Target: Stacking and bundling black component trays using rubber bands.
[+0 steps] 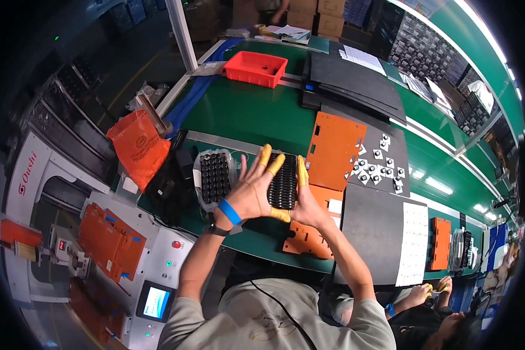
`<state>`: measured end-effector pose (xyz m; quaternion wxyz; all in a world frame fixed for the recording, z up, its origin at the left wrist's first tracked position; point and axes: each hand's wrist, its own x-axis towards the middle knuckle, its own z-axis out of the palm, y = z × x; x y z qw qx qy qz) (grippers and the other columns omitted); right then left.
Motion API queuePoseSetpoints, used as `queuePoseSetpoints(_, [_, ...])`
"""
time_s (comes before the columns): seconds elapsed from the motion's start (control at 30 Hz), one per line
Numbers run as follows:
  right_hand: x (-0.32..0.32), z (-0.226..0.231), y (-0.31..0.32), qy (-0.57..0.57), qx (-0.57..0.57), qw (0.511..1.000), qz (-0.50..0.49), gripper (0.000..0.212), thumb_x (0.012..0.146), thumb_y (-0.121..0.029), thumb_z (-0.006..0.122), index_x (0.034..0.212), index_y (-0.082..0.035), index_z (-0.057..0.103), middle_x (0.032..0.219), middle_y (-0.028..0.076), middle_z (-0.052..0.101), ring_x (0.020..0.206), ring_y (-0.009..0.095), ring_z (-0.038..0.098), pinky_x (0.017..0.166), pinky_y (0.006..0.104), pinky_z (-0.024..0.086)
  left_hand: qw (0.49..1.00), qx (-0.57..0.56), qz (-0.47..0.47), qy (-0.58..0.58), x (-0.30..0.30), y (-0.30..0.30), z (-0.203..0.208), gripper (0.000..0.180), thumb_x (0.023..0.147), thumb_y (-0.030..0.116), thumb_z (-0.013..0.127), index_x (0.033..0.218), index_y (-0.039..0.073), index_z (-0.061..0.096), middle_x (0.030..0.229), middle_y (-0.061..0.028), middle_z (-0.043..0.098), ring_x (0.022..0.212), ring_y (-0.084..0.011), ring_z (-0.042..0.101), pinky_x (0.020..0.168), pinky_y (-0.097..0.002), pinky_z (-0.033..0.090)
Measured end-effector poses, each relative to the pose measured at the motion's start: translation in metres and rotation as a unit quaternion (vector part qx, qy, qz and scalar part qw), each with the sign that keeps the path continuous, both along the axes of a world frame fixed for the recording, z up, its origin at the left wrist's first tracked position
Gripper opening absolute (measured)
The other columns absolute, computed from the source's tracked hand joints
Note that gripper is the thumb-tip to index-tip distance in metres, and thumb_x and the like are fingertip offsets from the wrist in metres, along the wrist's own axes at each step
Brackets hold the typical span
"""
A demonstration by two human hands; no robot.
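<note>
Both my hands frame a black ribbed block (283,182) made of rows of small parts, on the near part of the green bench. My left hand (249,195) has its fingers stretched along the block's left side and far end, its thumb at the near edge. Along the right side lie the fingers of my right hand (308,204), the thumb also near the front edge. Yellow finger covers sit on several fingers, and a blue band is round my left wrist. Left of the block is a clear tray (214,175) with rows of black round parts.
Orange perforated plates (334,150) lie right of my hands, beside black mats (370,233) and several small white pieces with black centres (384,163). A red bin (255,69) stands farther back. At left are an orange bag (137,143) and a machine with a screen (156,301). Another person's hands (426,294) work at lower right.
</note>
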<state>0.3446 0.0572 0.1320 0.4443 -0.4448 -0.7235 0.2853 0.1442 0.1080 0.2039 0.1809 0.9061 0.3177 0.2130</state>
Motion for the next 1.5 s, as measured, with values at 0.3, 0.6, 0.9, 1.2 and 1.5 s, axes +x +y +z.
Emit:
queuePoseSetpoints(0.3, [0.009,-0.038,0.0,0.048,-0.139,0.987,0.064,0.137,0.065,-0.017,0.091,0.157,0.001,-0.008,0.163,0.024,0.009,0.152,0.034,0.014,0.123,0.04,0.023,0.971,0.096,-0.102,0.192,0.022,0.029,0.001,0.14,0.049,0.067,0.083,0.161,0.017,0.016,0.158,-0.0378,0.012,0.148,-0.0557,0.004,0.116,-0.0706,0.004])
queuePoseSetpoints(0.6, [0.006,-0.061,0.004,0.003,-0.116,0.993,0.017,0.132,0.067,-0.023,0.093,0.156,0.003,-0.002,0.157,0.025,0.018,0.148,0.035,0.023,0.121,0.0405,0.027,0.968,0.078,-0.107,0.215,0.028,0.044,0.005,0.117,0.056,0.053,0.083,0.153,0.015,0.032,0.147,-0.0362,0.029,0.136,-0.0556,0.028,0.115,-0.0674,0.018])
queuePoseSetpoints(0.9, [-0.008,-0.053,0.007,0.249,-0.243,0.936,0.044,0.117,0.072,-0.027,0.093,0.152,0.005,0.014,0.15,0.02,0.035,0.137,0.028,0.039,0.116,0.0384,0.035,0.989,0.01,-0.063,0.135,0.001,0.061,0.016,0.11,0.058,0.048,0.087,0.148,0.015,0.033,0.145,-0.0368,0.028,0.133,-0.0566,0.03,0.115,-0.0599,0.026])
queuePoseSetpoints(1.2, [0.005,-0.074,0.017,0.069,-0.118,0.99,0.021,0.12,0.069,-0.025,0.092,0.154,0.004,0.013,0.153,0.023,0.027,0.145,0.032,0.028,0.12,0.0403,0.027,0.978,0.084,-0.054,0.186,0.021,0.046,0.0,0.124,0.064,0.056,0.081,0.16,0.013,0.017,0.155,-0.0375,0.017,0.142,-0.0589,0.02,0.12,-0.0627,0.014])
queuePoseSetpoints(1.5, [0.04,-0.006,0.004,-0.081,-0.096,0.992,0.016,0.132,0.069,-0.02,0.092,0.158,0.001,-0.003,0.163,0.025,0.009,0.153,0.032,0.014,0.122,0.0384,0.026,0.978,0.096,-0.068,0.172,0.037,0.034,-0.009,0.128,0.065,0.063,0.077,0.156,-0.005,0.016,0.156,-0.036,0.019,0.146,-0.0518,0.016,0.12,-0.063,0.008])
